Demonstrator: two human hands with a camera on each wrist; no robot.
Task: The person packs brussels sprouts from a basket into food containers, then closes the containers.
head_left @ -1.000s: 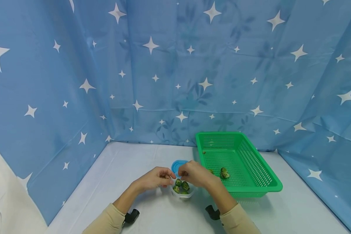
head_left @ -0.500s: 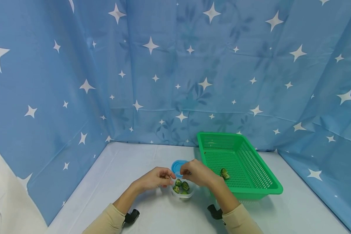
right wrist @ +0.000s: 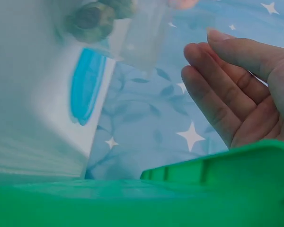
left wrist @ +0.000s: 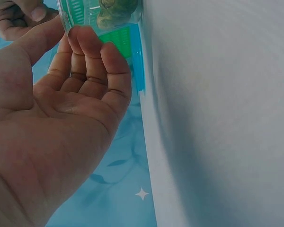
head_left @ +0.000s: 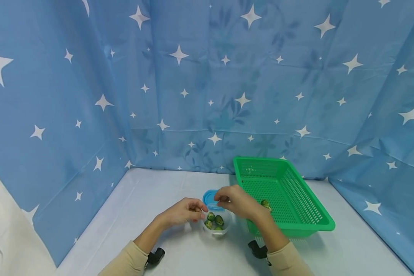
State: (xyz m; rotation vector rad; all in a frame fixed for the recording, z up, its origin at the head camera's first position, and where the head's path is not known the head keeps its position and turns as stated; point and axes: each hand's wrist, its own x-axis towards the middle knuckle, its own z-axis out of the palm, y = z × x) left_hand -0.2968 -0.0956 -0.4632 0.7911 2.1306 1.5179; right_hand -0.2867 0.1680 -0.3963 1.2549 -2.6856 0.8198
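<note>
A small clear plastic container (head_left: 228, 224) sits on the white table, with several Brussels sprouts (head_left: 219, 220) inside. My left hand (head_left: 184, 210) pinches its left rim between thumb and fingers; the left wrist view shows the fingertips at the container's edge (left wrist: 62, 14). My right hand (head_left: 237, 200) hovers above and to the right of the container, fingers loosely bent. Nothing lies between its fingertips in the right wrist view, where the hand (right wrist: 246, 90) is apart from the container. Behind the container lies a blue lid (head_left: 208, 196), partly hidden by the right hand.
A large green perforated basket (head_left: 326, 225) stands at the right, under and beside my right forearm. Brussels sprouts (head_left: 265, 203) lie in it, partly hidden by the arm. A blue star-patterned curtain (head_left: 193, 76) hangs behind and at both sides of the table.
My right hand has drifted a little up and to the right, away from the container. Its forearm now covers more of the sprouts in the basket. The left hand has stayed in place.
</note>
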